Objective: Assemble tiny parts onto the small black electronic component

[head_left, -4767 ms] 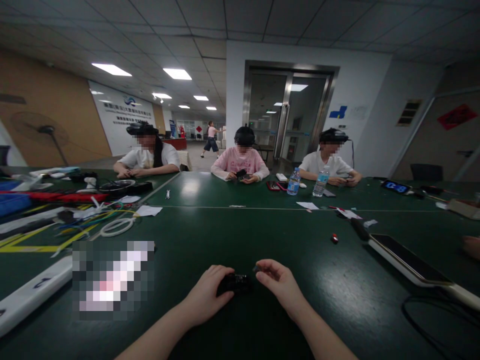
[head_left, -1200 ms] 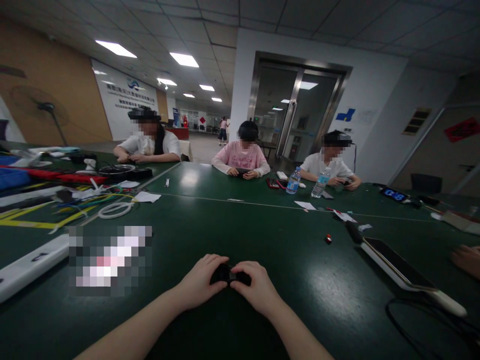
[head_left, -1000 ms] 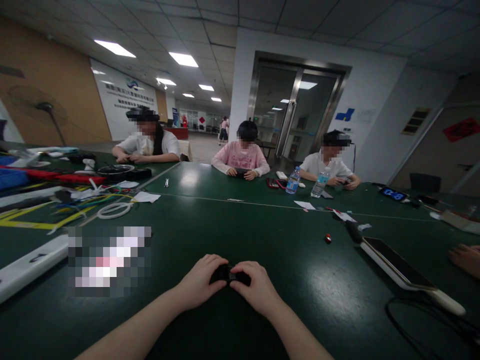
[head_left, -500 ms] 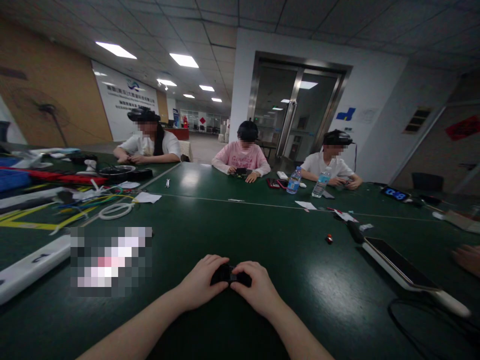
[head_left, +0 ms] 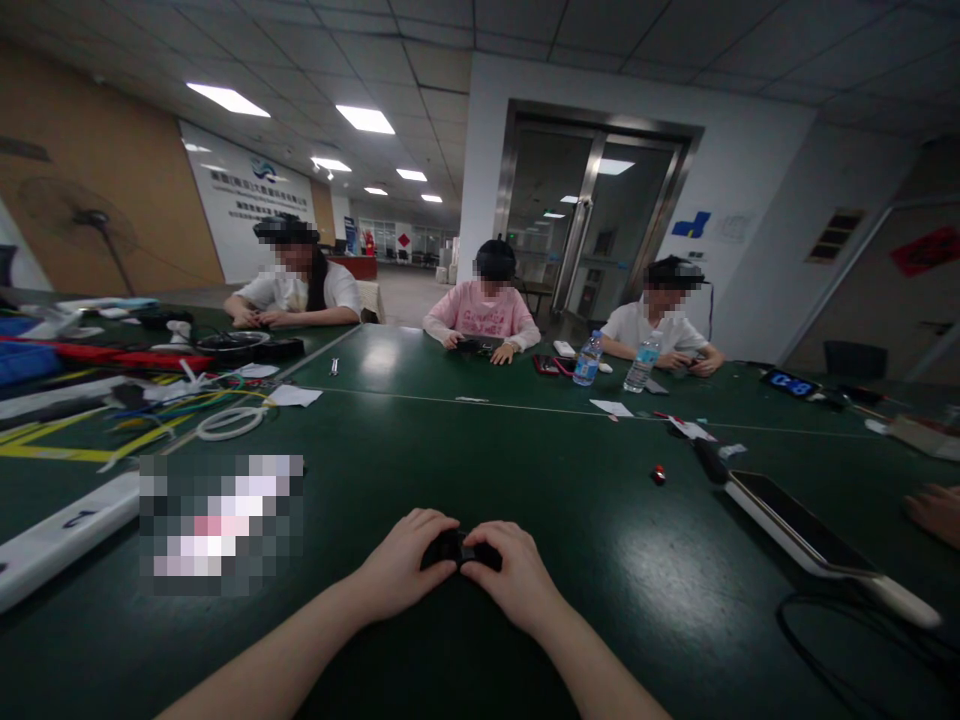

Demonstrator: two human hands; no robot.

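Note:
Between my hands, low over the dark green table (head_left: pixel 570 640), is a small black object (head_left: pixel 448 550) whose kind I cannot make out. My left hand (head_left: pixel 409 565) is closed around its left end, thumb below and fingers above. Its right end is gripped by my right hand (head_left: pixel 510 570), with the thumb near the middle. A small grey part shows between the two thumbs. Most of the object is hidden by my fingers.
A white power strip (head_left: pixel 71 535) lies to the left, beside a blurred-out patch. On the right rest a phone on a white device (head_left: pixel 802 530), a black cable (head_left: pixel 787 630) and a small red item (head_left: pixel 658 474). Bottles (head_left: pixel 587 360) stand farther back; several people sit around the table.
My hands stay almost in place on the black object. Across the table, the person in pink has shifted a hand at the dark item there.

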